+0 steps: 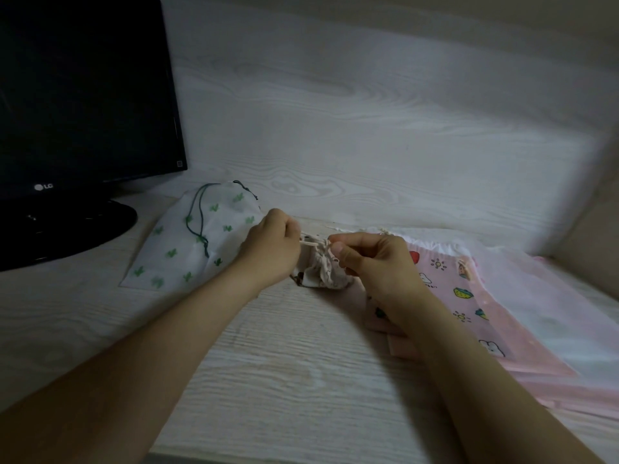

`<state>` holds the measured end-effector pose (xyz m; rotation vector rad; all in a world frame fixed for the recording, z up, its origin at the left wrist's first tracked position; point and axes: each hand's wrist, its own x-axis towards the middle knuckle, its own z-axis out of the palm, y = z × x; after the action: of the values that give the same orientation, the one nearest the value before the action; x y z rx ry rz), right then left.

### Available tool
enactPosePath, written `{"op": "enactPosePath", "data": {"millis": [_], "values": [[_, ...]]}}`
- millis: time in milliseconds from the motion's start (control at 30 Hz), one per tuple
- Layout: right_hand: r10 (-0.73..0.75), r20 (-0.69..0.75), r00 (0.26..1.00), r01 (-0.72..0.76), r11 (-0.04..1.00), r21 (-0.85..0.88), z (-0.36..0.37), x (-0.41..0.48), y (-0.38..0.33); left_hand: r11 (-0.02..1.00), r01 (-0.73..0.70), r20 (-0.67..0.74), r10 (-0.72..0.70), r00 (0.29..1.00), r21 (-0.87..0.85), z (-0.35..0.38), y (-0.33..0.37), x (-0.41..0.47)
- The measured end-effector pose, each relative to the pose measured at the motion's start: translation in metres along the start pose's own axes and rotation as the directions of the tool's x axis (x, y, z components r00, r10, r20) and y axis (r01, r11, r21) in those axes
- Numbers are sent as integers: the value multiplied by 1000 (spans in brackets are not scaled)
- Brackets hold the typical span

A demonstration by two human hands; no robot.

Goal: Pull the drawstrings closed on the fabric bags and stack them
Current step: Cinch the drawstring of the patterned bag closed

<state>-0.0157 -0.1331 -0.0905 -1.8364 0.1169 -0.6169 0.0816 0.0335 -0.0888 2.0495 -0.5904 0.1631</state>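
Observation:
A small cream printed bag (320,271) sits on the desk between my hands, its mouth bunched up. My left hand (269,247) grips the pale drawstring (311,243) on the bag's left side. My right hand (375,262) pinches the gathered top of the bag at its right. To the left lies a white bag with green cactus prints (201,236), its dark green cord loose on top. A pink bag with cartoon prints (465,296) lies flat at the right, partly under my right wrist.
A black monitor (83,95) on its round stand (67,229) stands at the back left. A pale translucent bag (552,313) overlaps the pink one at the far right. The wood-grain desk (284,363) ends at a wood-grain back wall.

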Motion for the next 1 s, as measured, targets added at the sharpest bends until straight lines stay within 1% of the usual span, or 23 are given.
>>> {"op": "enactPosePath", "data": {"millis": [67, 100, 167, 200, 333, 500, 633, 700, 733, 767, 833, 900, 933, 1000], "values": [[-15, -18, 1000, 13, 991, -136, 0, 1, -1, 989, -47, -41, 53, 998, 142, 1, 0, -3], [-47, -18, 999, 40, 964, -261, 0, 1, -1, 980, -73, -64, 86, 994, 186, 2, 1, -5], [-132, 3, 991, 117, 867, -484, 1, 0, -2, 971, -104, -85, 125, 989, 214, 2, 1, -5], [-162, -5, 987, 135, 836, -532, 2, -1, -3, 971, -108, -87, 129, 988, 212, 2, 1, -5], [-162, -68, 984, 100, 833, -545, 5, -4, -10, 969, -120, -73, 139, 988, 217, 1, 1, -5], [-135, -75, 988, 65, 802, -593, 6, -6, -11, 975, -144, -30, 151, 988, 172, 2, 1, -5], [-135, -113, 984, 42, 804, -593, 6, -4, -12, 981, -128, -103, 144, 984, 145, 0, -4, 1], [-104, -129, 986, 13, 827, -561, 7, -4, -11, 978, -114, -148, 140, 979, 175, -1, -5, 2], [-63, -141, 988, -18, 859, -512, 7, -3, -11, 975, -112, -165, 145, 976, 192, -2, -5, 2], [-7, -154, 988, -60, 901, -430, 7, -2, -10, 971, -112, -178, 150, 973, 210, -3, -5, 2], [126, -175, 976, -160, 967, -197, 5, 0, -10, 968, -102, -190, 147, 971, 231, -5, -6, 2], [257, -186, 948, -252, 966, 50, 3, 0, -13, 967, -89, -176, 133, 975, 237, -7, -7, 2], [298, -185, 936, -278, 952, 127, 3, 1, -15, 965, -77, -164, 121, 979, 250, -7, -8, 2], [336, -182, 924, -301, 934, 192, 5, 0, -17, 955, -53, -148, 99, 984, 290, -6, -7, 1]]}}
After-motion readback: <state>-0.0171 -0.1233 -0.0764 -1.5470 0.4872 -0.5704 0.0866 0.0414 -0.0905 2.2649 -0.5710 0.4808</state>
